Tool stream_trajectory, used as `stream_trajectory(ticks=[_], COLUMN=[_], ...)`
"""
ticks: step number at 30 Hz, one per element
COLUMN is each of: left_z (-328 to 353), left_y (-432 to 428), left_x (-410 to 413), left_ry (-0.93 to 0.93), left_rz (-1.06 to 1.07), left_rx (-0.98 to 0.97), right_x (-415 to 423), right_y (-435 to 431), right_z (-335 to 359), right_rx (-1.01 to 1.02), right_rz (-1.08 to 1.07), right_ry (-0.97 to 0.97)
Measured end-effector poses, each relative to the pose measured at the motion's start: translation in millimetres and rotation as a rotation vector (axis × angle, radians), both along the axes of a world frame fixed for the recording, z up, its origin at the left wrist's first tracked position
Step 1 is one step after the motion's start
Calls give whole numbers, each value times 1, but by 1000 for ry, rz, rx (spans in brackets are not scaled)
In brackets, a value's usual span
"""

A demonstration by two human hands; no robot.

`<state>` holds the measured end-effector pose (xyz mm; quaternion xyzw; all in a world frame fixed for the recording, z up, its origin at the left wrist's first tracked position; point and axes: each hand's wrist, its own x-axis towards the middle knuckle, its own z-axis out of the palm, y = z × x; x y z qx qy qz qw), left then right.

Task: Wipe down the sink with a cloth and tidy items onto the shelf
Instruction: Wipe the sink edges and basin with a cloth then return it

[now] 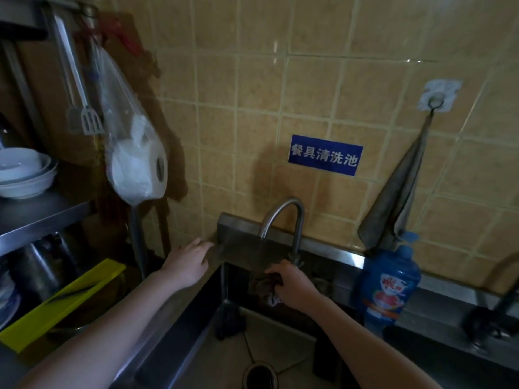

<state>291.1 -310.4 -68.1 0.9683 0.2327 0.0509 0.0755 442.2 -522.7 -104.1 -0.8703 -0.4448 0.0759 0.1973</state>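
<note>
The right hand point(292, 284) is clutching a bunched dark cloth point(262, 286), its fingers curled round the wad. It is pressing the cloth against the back wall of the sink point(241, 231), just below the tap point(283, 217). The left hand point(188, 259) is lying flat with straight, relaxed fingers on the sink's rear corner, left of the tap. It is holding nothing and seems to be bracing.

The cloth is looking soft, limp and light, probably damp, so it is likely folding and slipping about unless kept balled in the palm. Opening it flatter should suit the broad steel walls, which I would expect to be slick.

The tap's stem is standing right above the working hand and is crowding the wipe along that back wall. Right of the tap, a blue bottle point(390, 284) is sitting on the ledge near the right wrist, and a wide sweep could topple it. Above the bottle a second cloth point(398, 197) is hanging from a hook point(435, 102). Below the tap, slightly left, a dark thing point(227, 318) is lying in the basin; I cannot tell what it is.

Far left of the tap, the shelf point(42, 217) is carrying stacked bowls point(25, 175), which look breakable, with a yellow board point(64, 301) lower down. Between tap and shelf a plastic bag point(123, 94) with a paper roll point(146, 167) is dangling, and a spatula point(87, 119) is hanging beside it, both partly blocking the reach.
</note>
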Motion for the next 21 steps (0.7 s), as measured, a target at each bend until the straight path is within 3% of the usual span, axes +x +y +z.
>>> stream_trajectory(ticks=[8, 21], left_z=[31, 49], left_y=[36, 139], left_x=[-18, -118], left_ry=[-24, -72], left_rz=[-27, 100], left_rx=[1, 57], right_x=[-17, -68], right_y=[33, 156], right_z=[32, 90], right_rx=[35, 105], right_rz=[-53, 123], right_ry=[29, 31])
